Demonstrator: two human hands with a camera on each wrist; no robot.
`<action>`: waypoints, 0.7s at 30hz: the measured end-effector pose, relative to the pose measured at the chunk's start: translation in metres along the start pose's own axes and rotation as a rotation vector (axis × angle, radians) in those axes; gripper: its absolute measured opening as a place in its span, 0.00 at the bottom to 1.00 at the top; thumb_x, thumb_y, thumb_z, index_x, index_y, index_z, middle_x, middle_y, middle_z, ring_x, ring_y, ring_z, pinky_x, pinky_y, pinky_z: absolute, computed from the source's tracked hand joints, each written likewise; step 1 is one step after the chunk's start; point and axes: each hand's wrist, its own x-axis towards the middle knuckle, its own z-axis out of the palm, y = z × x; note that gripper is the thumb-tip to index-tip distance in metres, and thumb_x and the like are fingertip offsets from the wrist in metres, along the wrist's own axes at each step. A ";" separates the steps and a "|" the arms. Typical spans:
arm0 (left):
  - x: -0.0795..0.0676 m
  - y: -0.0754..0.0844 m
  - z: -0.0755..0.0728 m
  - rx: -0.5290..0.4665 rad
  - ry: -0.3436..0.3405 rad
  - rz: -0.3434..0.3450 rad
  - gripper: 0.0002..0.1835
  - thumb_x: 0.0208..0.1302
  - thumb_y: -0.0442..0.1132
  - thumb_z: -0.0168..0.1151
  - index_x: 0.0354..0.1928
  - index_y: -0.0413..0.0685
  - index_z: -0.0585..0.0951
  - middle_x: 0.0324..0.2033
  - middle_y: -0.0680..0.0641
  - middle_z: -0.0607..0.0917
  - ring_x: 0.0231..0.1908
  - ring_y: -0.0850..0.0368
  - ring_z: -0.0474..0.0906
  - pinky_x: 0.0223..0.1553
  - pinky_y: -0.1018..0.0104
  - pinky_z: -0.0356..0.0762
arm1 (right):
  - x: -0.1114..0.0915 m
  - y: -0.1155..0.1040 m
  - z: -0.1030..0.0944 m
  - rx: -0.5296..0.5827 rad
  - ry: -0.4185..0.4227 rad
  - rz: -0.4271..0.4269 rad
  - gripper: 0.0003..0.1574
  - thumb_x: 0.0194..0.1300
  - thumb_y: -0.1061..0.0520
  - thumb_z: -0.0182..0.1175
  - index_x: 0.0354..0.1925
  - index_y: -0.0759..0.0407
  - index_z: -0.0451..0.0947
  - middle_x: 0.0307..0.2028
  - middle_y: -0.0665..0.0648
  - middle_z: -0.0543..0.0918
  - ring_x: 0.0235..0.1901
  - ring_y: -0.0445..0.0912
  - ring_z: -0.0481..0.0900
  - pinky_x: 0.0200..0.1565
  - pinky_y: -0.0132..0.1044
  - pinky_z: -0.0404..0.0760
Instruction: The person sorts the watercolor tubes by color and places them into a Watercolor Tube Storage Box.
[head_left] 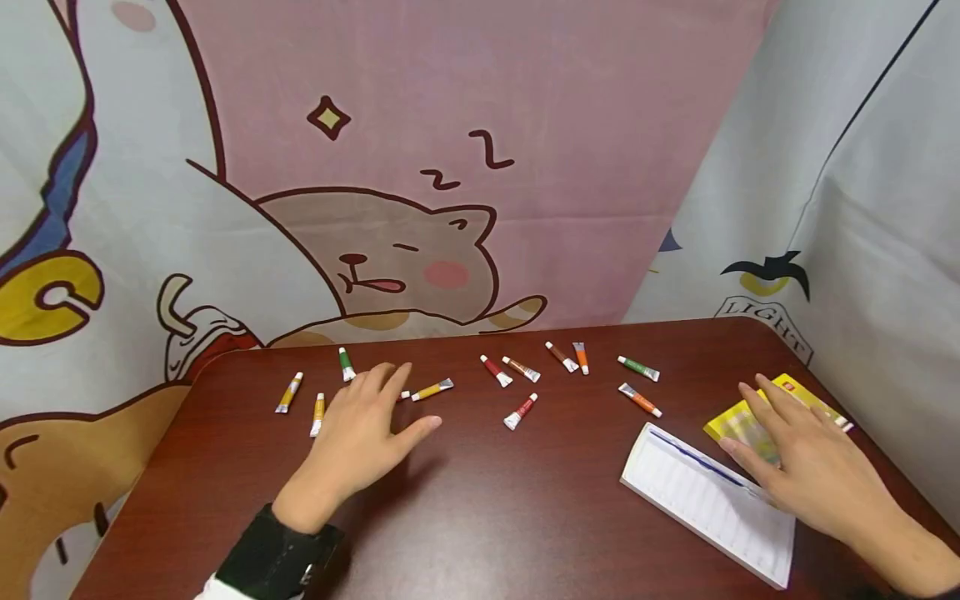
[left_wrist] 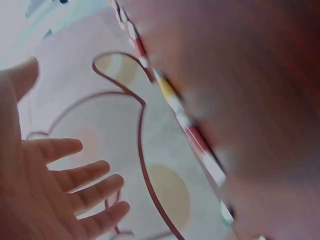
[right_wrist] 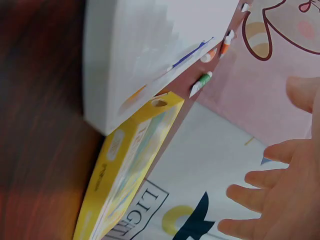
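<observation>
Small paint tubes lie scattered across the table. My left hand (head_left: 360,437) hovers over the left group with fingers spread, holding nothing. Nearest it are a yellow tube (head_left: 318,413), a green tube (head_left: 346,365) and another yellow tube (head_left: 432,389); a red tube (left_wrist: 200,145) is mostly hidden behind its fingers in the head view. At the right, my right hand (head_left: 810,462) is extended, palm down, above a yellow box (head_left: 722,427) and the end of a white tray (head_left: 720,512). A thin blue brush (head_left: 697,457) lies along the tray. Nothing is in the right hand's grasp.
Red tubes (head_left: 521,412), brown tubes (head_left: 521,369) and orange tubes (head_left: 640,400) lie toward the middle and back, with a green one (head_left: 639,368) at the right. The brown table (head_left: 480,517) meets a printed cloth (head_left: 600,167) at its back edge.
</observation>
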 end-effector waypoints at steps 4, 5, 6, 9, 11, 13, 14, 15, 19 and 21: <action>0.020 0.025 0.008 -0.036 0.067 0.073 0.35 0.60 0.65 0.54 0.58 0.45 0.74 0.49 0.44 0.77 0.49 0.49 0.69 0.45 0.47 0.71 | -0.011 0.007 -0.003 -0.015 0.004 0.052 0.51 0.59 0.34 0.58 0.66 0.68 0.60 0.62 0.74 0.62 0.55 0.70 0.61 0.51 0.69 0.60; 0.024 0.031 0.011 -0.046 0.079 0.090 0.32 0.61 0.62 0.55 0.56 0.45 0.76 0.47 0.46 0.78 0.47 0.50 0.70 0.43 0.49 0.72 | -0.014 0.008 -0.003 -0.017 0.007 0.059 0.49 0.58 0.35 0.59 0.63 0.70 0.63 0.60 0.75 0.65 0.53 0.70 0.64 0.49 0.69 0.62; 0.028 0.037 0.014 -0.055 0.089 0.110 0.28 0.61 0.59 0.56 0.54 0.46 0.78 0.45 0.47 0.79 0.45 0.51 0.71 0.42 0.51 0.73 | -0.016 0.010 -0.003 -0.020 0.014 0.069 0.47 0.58 0.35 0.60 0.60 0.70 0.67 0.57 0.75 0.67 0.51 0.70 0.66 0.47 0.68 0.64; 0.039 0.054 0.022 -0.072 0.113 0.171 0.21 0.61 0.53 0.58 0.49 0.47 0.81 0.38 0.49 0.80 0.40 0.54 0.73 0.38 0.56 0.74 | -0.024 0.012 -0.002 -0.022 0.010 0.114 0.41 0.57 0.36 0.61 0.53 0.68 0.73 0.50 0.73 0.73 0.46 0.67 0.70 0.40 0.67 0.68; 0.044 0.066 0.027 -0.077 0.116 0.203 0.18 0.60 0.51 0.58 0.46 0.49 0.82 0.35 0.51 0.81 0.37 0.55 0.73 0.36 0.57 0.75 | -0.029 0.013 -0.002 -0.012 -0.012 0.159 0.36 0.56 0.37 0.62 0.47 0.67 0.76 0.40 0.68 0.79 0.37 0.62 0.75 0.33 0.62 0.72; 0.049 0.078 0.032 -0.095 0.102 0.224 0.16 0.60 0.50 0.58 0.44 0.50 0.83 0.34 0.52 0.82 0.36 0.56 0.75 0.34 0.58 0.76 | -0.034 0.015 -0.002 0.002 -0.041 0.210 0.32 0.56 0.39 0.63 0.41 0.67 0.78 0.29 0.61 0.79 0.27 0.54 0.74 0.25 0.54 0.73; 0.051 0.084 0.035 -0.108 0.085 0.229 0.14 0.60 0.49 0.58 0.42 0.50 0.83 0.33 0.52 0.82 0.36 0.57 0.75 0.34 0.58 0.77 | -0.037 0.015 -0.002 0.008 -0.059 0.232 0.30 0.55 0.40 0.64 0.38 0.67 0.78 0.25 0.57 0.77 0.23 0.51 0.72 0.22 0.49 0.70; 0.053 0.090 0.038 -0.120 0.064 0.232 0.14 0.61 0.49 0.58 0.42 0.51 0.83 0.34 0.53 0.83 0.36 0.57 0.76 0.33 0.58 0.77 | -0.039 0.016 -0.001 0.007 -0.090 0.259 0.29 0.54 0.41 0.65 0.36 0.67 0.79 0.22 0.55 0.76 0.20 0.49 0.69 0.19 0.46 0.68; 0.062 0.112 0.049 -0.185 -0.042 0.239 0.12 0.63 0.48 0.56 0.40 0.52 0.84 0.34 0.55 0.85 0.35 0.61 0.77 0.29 0.59 0.78 | -0.046 0.018 0.002 0.024 -0.225 0.321 0.26 0.54 0.44 0.66 0.32 0.68 0.80 0.18 0.52 0.75 0.18 0.47 0.65 0.19 0.42 0.64; 0.066 0.122 0.053 -0.197 -0.082 0.246 0.12 0.64 0.49 0.56 0.39 0.53 0.85 0.33 0.56 0.85 0.34 0.62 0.77 0.27 0.59 0.77 | -0.049 0.019 0.004 0.041 -0.318 0.348 0.27 0.54 0.42 0.65 0.31 0.67 0.81 0.17 0.51 0.75 0.18 0.47 0.66 0.20 0.42 0.65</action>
